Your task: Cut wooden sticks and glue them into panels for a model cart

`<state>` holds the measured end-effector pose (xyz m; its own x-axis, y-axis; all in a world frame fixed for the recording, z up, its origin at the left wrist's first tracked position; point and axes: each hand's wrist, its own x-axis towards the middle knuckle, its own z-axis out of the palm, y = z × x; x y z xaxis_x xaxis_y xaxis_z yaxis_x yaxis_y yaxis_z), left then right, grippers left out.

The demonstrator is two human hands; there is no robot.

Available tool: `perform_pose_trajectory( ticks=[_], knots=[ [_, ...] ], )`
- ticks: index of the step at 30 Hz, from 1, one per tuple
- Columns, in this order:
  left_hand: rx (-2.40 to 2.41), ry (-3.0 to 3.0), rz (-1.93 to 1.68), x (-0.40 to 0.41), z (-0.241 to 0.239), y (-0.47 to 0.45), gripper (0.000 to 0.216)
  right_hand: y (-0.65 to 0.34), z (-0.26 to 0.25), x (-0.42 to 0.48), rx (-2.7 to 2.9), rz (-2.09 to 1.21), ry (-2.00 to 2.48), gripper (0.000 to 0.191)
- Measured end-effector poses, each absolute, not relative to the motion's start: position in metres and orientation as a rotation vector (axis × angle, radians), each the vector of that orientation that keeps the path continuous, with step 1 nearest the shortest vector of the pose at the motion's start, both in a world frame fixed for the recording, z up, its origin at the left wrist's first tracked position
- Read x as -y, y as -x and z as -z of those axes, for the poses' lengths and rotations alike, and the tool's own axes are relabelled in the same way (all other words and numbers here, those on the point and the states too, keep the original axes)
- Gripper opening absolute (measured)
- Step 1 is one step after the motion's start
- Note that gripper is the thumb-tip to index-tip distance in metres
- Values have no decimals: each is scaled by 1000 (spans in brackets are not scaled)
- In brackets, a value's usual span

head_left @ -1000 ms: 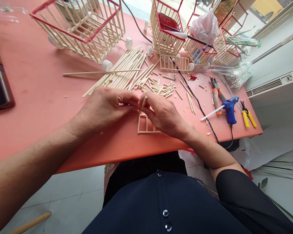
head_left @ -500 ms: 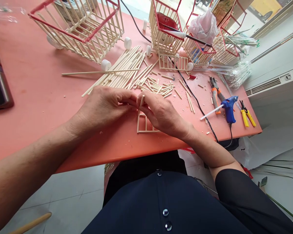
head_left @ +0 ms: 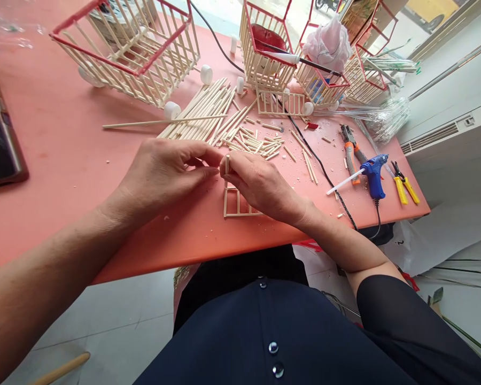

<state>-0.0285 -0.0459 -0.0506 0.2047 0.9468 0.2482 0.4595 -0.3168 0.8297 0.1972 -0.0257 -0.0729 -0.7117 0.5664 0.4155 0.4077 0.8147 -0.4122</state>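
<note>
My right hand (head_left: 262, 182) pinches a short wooden stick (head_left: 227, 162), which stands roughly upright. Beneath that hand lies a small ladder-like frame of wooden sticks (head_left: 225, 206), its right part covered by my fingers and palm. The stick is at the frame's upper left corner; whether they touch is hidden. On the left, my left hand (head_left: 160, 168) has thumb and forefinger drawn together, close to the fingers of my right. Anything between its fingertips is too small to make out. Just beyond both hands are a heap of short cut sticks (head_left: 258, 143) and a pile of long sticks (head_left: 200, 109).
A large stick cart with red rims (head_left: 144, 69) stands at the back left, smaller carts (head_left: 268, 64) at the back right. A blue glue gun (head_left: 373, 174), orange-handled pliers (head_left: 350, 152) and yellow-handled cutters (head_left: 404, 187) lie right. A black cable (head_left: 324, 166) crosses the table. A phone (head_left: 2, 133) lies left.
My left fingertips have drawn slightly back to the left from my right hand. The stick in my right hand has gone from leaning to nearly upright. The view has shifted a little.
</note>
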Motion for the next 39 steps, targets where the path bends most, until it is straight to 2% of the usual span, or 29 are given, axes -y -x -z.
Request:
perform_pose_trajectory(
  ticks=[5,11,17,32,39],
  knots=[
    [-1138,-1721,-1263,48,45,27,13,-195,71,27,2443,-430,692,28],
    [-962,-1555,-1239,49,39,23,15,-195,73,27,2434,-425,688,26],
    [-995,-1591,-1281,48,46,21,21,-195,78,26,2442,-432,762,21],
    [-1199,-1765,-1314,57,42,17,10,-192,78,30,2394,-461,807,26],
    [-1143,-1838,-1401,54,54,17,4,-204,68,31,2446,-472,825,19]
  ],
)
